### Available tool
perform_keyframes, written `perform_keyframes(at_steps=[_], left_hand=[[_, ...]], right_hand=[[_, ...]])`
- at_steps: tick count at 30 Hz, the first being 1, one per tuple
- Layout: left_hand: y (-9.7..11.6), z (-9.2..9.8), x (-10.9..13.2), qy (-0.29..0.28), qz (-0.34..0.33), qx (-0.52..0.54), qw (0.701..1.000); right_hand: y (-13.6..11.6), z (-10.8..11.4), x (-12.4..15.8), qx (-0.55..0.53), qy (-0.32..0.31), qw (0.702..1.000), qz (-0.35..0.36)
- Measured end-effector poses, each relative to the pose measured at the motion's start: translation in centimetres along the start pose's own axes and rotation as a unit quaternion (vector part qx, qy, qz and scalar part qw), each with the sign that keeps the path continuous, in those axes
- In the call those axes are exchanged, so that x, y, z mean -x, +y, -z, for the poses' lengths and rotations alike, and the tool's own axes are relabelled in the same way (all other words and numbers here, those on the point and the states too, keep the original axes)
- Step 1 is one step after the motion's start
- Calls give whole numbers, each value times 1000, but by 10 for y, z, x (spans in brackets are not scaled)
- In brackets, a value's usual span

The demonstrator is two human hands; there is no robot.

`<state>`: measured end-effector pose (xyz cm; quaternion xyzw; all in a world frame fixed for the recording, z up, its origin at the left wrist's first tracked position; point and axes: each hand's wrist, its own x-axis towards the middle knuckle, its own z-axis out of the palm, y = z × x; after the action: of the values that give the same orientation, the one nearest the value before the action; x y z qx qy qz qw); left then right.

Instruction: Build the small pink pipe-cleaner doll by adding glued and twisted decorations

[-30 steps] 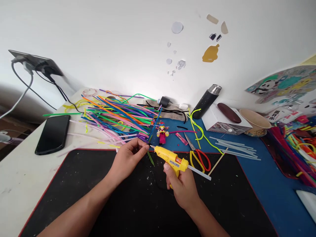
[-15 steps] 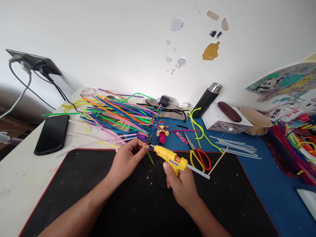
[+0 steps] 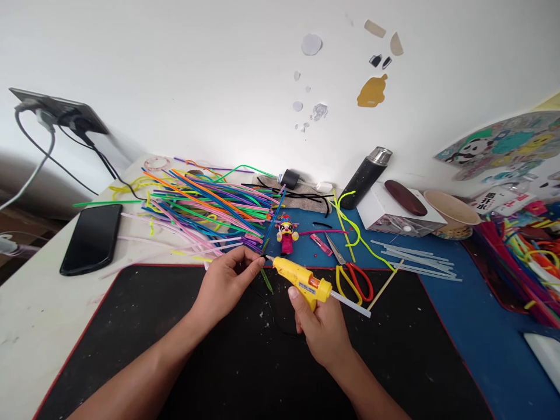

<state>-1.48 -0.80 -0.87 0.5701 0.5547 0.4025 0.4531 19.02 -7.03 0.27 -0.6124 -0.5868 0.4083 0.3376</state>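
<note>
My right hand (image 3: 321, 326) grips a yellow glue gun (image 3: 301, 280) over the black mat (image 3: 131, 326); a clear glue stick pokes out of the gun's back. Its nozzle points left, almost touching the fingertips of my left hand (image 3: 227, 283). Those fingertips pinch a thin dark green strip (image 3: 266, 279) that slants down toward the mat. A small red and yellow figurine (image 3: 286, 232) stands just behind the nozzle on the blue mat (image 3: 472, 326).
A heap of coloured pipe cleaners (image 3: 205, 207) lies behind my left hand. A black phone (image 3: 91, 238) rests at the left. Red-handled scissors (image 3: 352, 274), clear glue sticks (image 3: 415, 256), a black flask (image 3: 365, 178), a paper cup (image 3: 452, 216) and a box lie to the right.
Both hands hold nearly still; the glue gun has crept slightly upward and the view shifted a little.
</note>
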Motion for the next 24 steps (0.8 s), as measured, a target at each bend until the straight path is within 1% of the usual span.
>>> perform_keyframes(at_steps=[6, 14, 19, 24], left_hand=[[-1, 0, 0, -1, 0, 5, 1000], [0, 1, -1, 3, 1, 6, 1000], [-2, 1, -1, 2, 3, 3, 1000], [-2, 1, 0, 6, 3, 12, 1000]], right_hand=[[-3, 1, 0, 6, 3, 1000, 2], [0, 2, 0, 10, 6, 1000, 10], [-2, 0, 1, -5, 9, 1000, 0], [-4, 0, 2, 2, 7, 1000, -3]])
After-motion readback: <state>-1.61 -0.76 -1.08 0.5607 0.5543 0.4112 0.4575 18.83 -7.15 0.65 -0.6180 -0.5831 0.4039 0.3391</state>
